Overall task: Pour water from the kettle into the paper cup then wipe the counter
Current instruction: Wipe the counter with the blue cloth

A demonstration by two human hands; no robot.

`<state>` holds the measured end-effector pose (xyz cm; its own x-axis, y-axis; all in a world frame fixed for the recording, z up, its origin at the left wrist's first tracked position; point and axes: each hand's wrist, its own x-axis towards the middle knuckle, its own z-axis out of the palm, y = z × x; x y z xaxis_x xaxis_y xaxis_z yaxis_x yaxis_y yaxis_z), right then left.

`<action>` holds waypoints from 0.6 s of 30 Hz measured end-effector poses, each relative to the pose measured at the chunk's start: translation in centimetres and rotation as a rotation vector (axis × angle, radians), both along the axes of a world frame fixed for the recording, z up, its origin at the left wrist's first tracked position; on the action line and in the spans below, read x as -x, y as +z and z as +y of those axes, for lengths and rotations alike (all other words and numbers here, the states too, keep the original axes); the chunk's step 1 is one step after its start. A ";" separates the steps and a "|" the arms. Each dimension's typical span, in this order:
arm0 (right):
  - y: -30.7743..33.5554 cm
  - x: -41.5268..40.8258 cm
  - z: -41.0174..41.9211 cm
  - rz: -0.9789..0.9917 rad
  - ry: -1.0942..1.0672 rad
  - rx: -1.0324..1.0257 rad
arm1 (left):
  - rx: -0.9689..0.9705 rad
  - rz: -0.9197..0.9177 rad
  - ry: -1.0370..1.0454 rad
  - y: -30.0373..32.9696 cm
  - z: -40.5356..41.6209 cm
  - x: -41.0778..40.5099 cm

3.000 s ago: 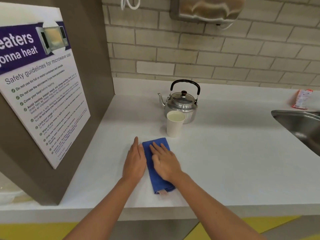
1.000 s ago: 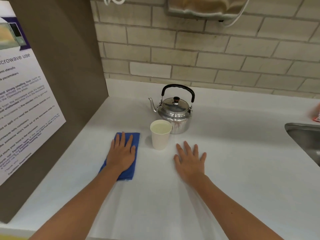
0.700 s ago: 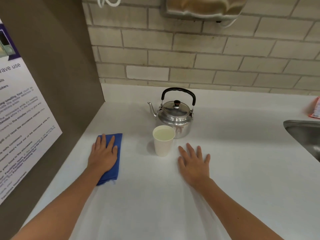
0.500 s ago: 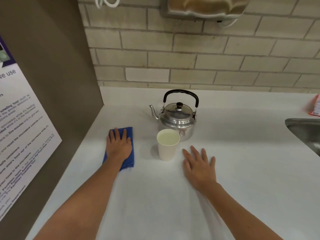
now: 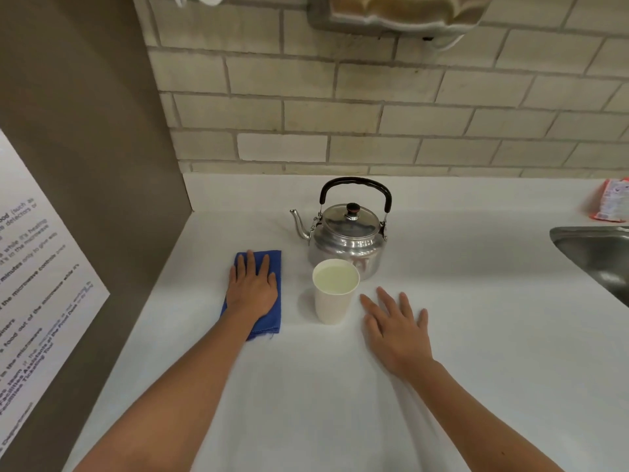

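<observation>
A steel kettle (image 5: 347,240) with a black handle stands on the white counter (image 5: 476,318), spout to the left. Just in front of it is a white paper cup (image 5: 332,308) filled with water. My left hand (image 5: 252,289) presses flat on a folded blue cloth (image 5: 275,267), which lies on the counter left of the cup. My right hand (image 5: 394,332) rests flat on the counter right of the cup, fingers spread and holding nothing.
A brown side panel with a safety poster (image 5: 51,267) walls off the left. A steel sink (image 5: 599,253) is set in at the right, and a red packet (image 5: 611,201) lies behind it. A dispenser (image 5: 391,11) hangs on the brick wall.
My left hand has slid the blue cloth left, away from the cup, then back right and farther from me. My right hand moved off the cloth earlier and has stayed flat on the counter.
</observation>
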<state>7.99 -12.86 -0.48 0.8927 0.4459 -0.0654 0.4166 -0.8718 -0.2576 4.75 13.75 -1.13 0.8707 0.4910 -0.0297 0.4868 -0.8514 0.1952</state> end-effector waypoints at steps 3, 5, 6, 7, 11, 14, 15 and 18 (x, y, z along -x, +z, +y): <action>0.1 0.0 0.1 -0.010 -0.001 0.024 | 0.030 0.002 0.021 0.1 0.2 -0.8; 0.2 0.0 0.2 -0.018 0.001 0.044 | 0.038 0.001 0.033 0.1 0.2 -1.0; 0.3 0.0 0.2 -0.018 0.001 0.049 | 0.036 -0.001 0.036 0.2 0.1 -1.0; 0.3 0.0 0.2 -0.012 0.000 0.055 | 0.035 0.003 0.037 0.2 0.0 -1.0; 0.4 0.2 0.1 -0.010 -0.002 0.050 | 0.032 0.011 0.031 0.1 -0.4 -0.5; 0.4 0.4 0.1 -0.008 0.003 0.053 | 0.028 0.011 0.028 0.2 -0.5 -0.2; 0.6 0.3 0.1 0.003 0.006 0.057 | 0.044 0.023 0.024 0.5 -0.5 -0.1; 1.5 0.0 0.2 0.031 0.010 0.069 | 0.138 0.065 0.033 1.6 -0.7 -0.1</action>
